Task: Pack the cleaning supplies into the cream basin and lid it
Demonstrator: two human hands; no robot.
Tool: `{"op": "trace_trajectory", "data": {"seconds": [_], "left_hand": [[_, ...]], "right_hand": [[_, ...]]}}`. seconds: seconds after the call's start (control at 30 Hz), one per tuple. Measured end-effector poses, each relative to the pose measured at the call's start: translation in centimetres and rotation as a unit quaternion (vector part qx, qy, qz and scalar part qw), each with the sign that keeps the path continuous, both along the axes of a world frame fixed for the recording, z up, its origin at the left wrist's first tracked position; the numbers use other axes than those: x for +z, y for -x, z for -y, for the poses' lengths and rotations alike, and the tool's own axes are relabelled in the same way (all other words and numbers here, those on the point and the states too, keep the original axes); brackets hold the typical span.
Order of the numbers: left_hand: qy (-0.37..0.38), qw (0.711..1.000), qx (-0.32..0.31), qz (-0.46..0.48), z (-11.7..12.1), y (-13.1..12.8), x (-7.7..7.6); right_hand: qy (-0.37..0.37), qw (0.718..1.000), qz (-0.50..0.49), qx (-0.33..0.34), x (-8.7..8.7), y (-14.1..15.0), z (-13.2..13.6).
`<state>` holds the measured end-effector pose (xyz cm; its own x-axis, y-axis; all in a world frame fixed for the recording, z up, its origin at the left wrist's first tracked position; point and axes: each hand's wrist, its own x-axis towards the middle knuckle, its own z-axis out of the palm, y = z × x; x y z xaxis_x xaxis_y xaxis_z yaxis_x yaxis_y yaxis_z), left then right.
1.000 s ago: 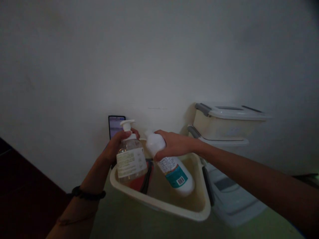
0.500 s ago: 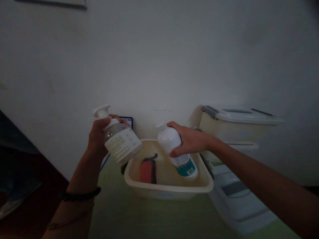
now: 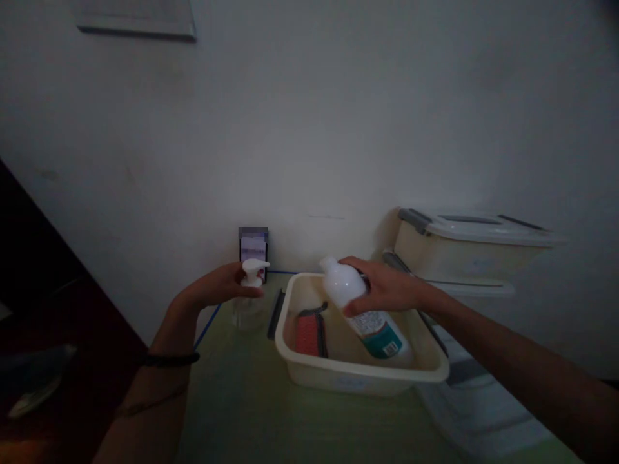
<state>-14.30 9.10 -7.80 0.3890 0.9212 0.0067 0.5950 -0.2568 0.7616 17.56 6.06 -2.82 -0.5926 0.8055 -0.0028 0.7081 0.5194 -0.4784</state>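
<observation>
My left hand point(image 3: 220, 287) is wrapped round a clear pump bottle point(image 3: 250, 303) with a white pump head, which stands upright on the green table top point(image 3: 242, 412) just left of a cream plastic basin point(image 3: 358, 377). My right hand point(image 3: 387, 290) grips a white bottle point(image 3: 360, 309) with a teal label, tilted inside the basin with its base near the bottom. A red and black brush point(image 3: 309, 332) lies in the left half of the basin.
A phone point(image 3: 253, 248) leans against the white wall behind the pump bottle. Two stacked cream lidded boxes point(image 3: 464, 248) stand at the right, with a loose white lid point(image 3: 483, 412) lying in front of them. The table's left edge drops off into dark floor.
My left hand has carried the pump bottle out of the basin, swung it left and lowered it upright onto the table. The right hand stays on the white bottle in the basin.
</observation>
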Motion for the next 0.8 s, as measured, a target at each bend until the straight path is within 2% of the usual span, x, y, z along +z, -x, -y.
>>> {"op": "trace_trajectory", "data": {"seconds": [0.1,0.2,0.33,0.53,0.67,0.8], "left_hand": [[0.016,1.000,-0.021,-0.013,-0.7,0.1,-1.0],[0.036,0.999,-0.034,0.000,-0.7,0.3,-1.1],[0.070,0.994,-0.031,0.076,-0.3,0.3,-0.6],[0.056,0.997,-0.016,-0.054,-0.4,-0.3,-0.6],[0.045,0.997,-0.018,-0.053,-0.1,-0.4,-0.9],[0.018,0.999,-0.008,-0.025,0.4,-0.2,-1.2]], "right_hand": [[-0.019,0.999,0.033,0.005,1.2,1.0,-0.2],[-0.040,0.991,0.119,0.039,1.0,2.5,-0.2],[-0.047,0.973,0.206,0.090,-0.8,4.1,-0.2],[-0.052,0.957,0.268,0.095,-3.9,4.6,0.2],[-0.084,0.963,0.247,0.065,-5.9,3.8,0.7],[-0.095,0.974,0.195,0.057,-6.5,2.9,0.8]]}}
